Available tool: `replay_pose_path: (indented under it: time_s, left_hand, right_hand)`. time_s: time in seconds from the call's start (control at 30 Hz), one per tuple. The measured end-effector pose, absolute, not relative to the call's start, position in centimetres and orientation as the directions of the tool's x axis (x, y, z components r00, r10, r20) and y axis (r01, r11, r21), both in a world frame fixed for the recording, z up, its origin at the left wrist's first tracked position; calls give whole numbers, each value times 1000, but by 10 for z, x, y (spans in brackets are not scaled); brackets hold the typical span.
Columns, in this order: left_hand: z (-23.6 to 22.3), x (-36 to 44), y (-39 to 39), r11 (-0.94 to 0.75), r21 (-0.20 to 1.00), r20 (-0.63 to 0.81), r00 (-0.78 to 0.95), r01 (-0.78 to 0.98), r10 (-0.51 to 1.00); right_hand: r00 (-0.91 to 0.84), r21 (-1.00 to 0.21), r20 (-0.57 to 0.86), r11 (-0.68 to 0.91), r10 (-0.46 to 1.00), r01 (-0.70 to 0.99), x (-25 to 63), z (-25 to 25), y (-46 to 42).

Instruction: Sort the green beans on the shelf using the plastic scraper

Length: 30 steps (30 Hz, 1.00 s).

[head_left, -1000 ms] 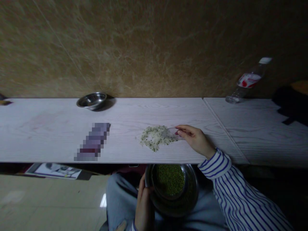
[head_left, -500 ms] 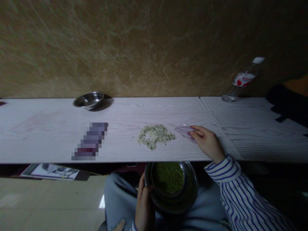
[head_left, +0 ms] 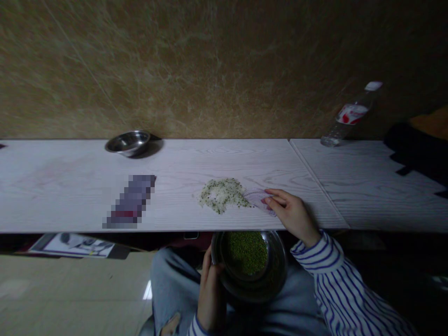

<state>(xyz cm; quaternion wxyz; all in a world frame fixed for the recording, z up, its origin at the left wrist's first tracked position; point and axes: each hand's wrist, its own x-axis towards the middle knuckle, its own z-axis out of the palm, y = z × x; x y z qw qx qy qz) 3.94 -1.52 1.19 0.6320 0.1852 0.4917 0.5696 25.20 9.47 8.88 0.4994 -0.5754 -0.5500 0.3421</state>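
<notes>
My left hand (head_left: 212,289) is closed on the left rim of a steel bowl (head_left: 250,290), which sits tilted over my lap below the table edge. Inside it lie many small green beans (head_left: 248,252) that look like mung beans. My right hand (head_left: 289,210) pinches a thin, clear plastic disc (head_left: 257,198) between thumb and fingers, low over the table. Its left edge meets the right side of a loose pile of white grains mixed with green beans (head_left: 224,193). Whether the disc is flat or dished I cannot tell.
A second steel bowl (head_left: 129,143) stands at the back left by the wall. In front of it lies a pixelated flat object (head_left: 131,200). A labelled clear bottle (head_left: 350,114) stands at the back right, near dark cloth (head_left: 413,144). The table's front edge runs above my knees.
My right hand has moved the plastic disc left, up to the edge of the grain pile. My left hand keeps its hold on the bowl. The view has shifted slightly.
</notes>
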Motion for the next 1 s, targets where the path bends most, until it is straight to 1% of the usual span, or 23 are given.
replay_pose_path:
  time_s: [0.17,0.33,0.47,0.73,0.9,1.0]
  left_hand:
    - [13,40,-15,279,793,-414,-144,-541,899]
    - [13,40,-18,276,794,-397,-119,-541,910]
    - [16,40,-19,296,795,-425,-138,-530,895]
    - [14,40,-21,297,805,-418,-136,-513,898]
    - [12,40,-19,259,856,-358,-152,-447,921]
    - [13,40,-18,282,849,-382,-151,-447,912]
  right_hand:
    - [142,-956,138,94,980,276,247,91,88]
    - [109,-959,124,91,986,270,246,94,81]
    - [153,-964,121,79,981,253,253,97,76]
    - [240,-963,111,45,964,264,273,92,68]
    - [234,-968,76,15,969,249,275,90,65]
    - [224,-968,73,15,972,250,271,91,65]
